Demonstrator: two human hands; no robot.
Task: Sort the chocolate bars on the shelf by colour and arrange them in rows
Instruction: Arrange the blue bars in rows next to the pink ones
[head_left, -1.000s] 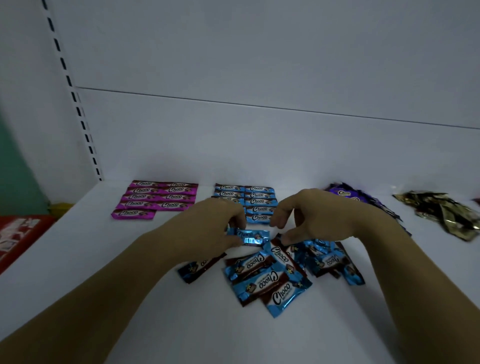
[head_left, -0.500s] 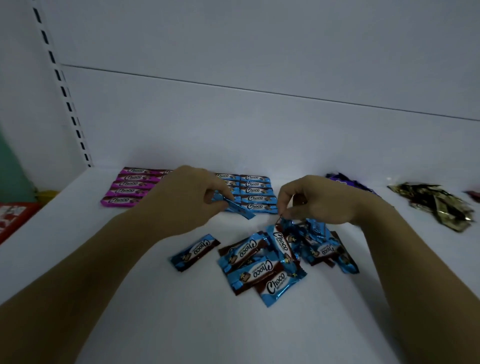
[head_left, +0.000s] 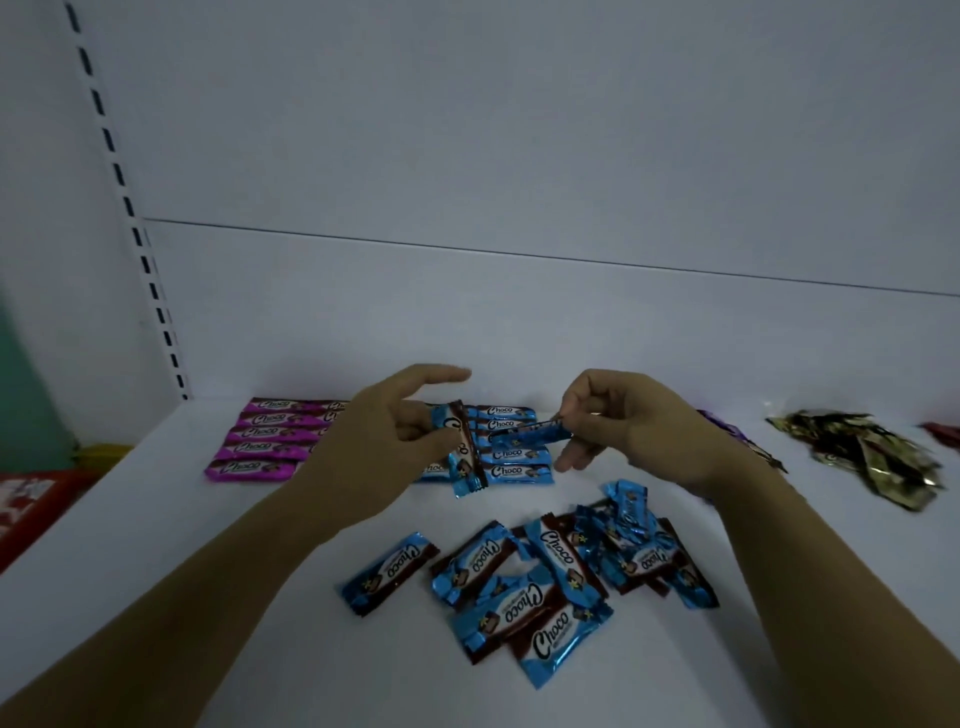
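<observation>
The left grip (head_left: 384, 441) has its thumb and lower fingers curled on a blue bar (head_left: 464, 457), and the bar stands almost straight up. Its top finger sticks out flat and touches nothing. The right grip (head_left: 639, 426) pinches a second blue bar (head_left: 527, 433) by one end, and that bar points sideways toward the left grip. The two held bars are close, but I cannot tell if they touch. Behind them lie the neat blue rows (head_left: 514, 473) at the back of the white shelf (head_left: 156, 519). Left of those are the pink rows (head_left: 265, 441), all lying flat. Nearer to the person is a messy blue pile (head_left: 550, 577), with bars on top of each other. One lone blue bar (head_left: 389, 571) lies just left of the pile. Behind the right wrist some purple bars (head_left: 730, 432) peek out. Far to the right is a heap of gold wrappers (head_left: 872, 457). A red box (head_left: 31, 499) sits past the shelf's left edge.
</observation>
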